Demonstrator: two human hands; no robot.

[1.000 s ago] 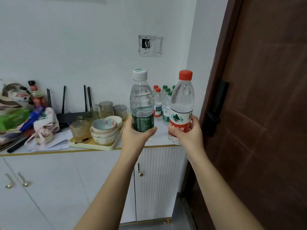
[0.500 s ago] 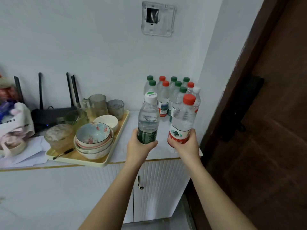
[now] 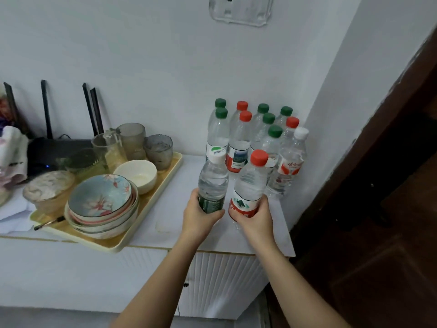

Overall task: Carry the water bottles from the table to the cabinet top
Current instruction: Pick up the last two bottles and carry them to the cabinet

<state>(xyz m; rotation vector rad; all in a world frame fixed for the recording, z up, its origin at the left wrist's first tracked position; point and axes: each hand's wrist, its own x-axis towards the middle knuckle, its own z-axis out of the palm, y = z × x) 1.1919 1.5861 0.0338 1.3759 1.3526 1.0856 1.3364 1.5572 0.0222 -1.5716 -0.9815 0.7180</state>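
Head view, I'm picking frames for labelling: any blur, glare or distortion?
Head view: soft even light, no glare; wide-angle bending tilts the door and bows the front edge of the cabinet top; the white-capped bottle is sharp, far-left clutter blurred.

Both arms reach forward over the white counter [image 3: 163, 209]. The left hand [image 3: 199, 215] grips the lower part of a white-capped bottle [image 3: 212, 183] with a dark green label; the right hand [image 3: 256, 218] grips a red-capped bottle [image 3: 250, 185] just beside it. Both bottles are upright, and their bases are hidden behind the hands. Just behind them a cluster of bottles [image 3: 238, 143] with green, red and white caps stands in the corner. To the left a yellow tray [image 3: 111, 248] holds stacked bowls [image 3: 101, 204] and glasses [image 3: 131, 143]. A dark door [image 3: 378, 209] stands at the right.
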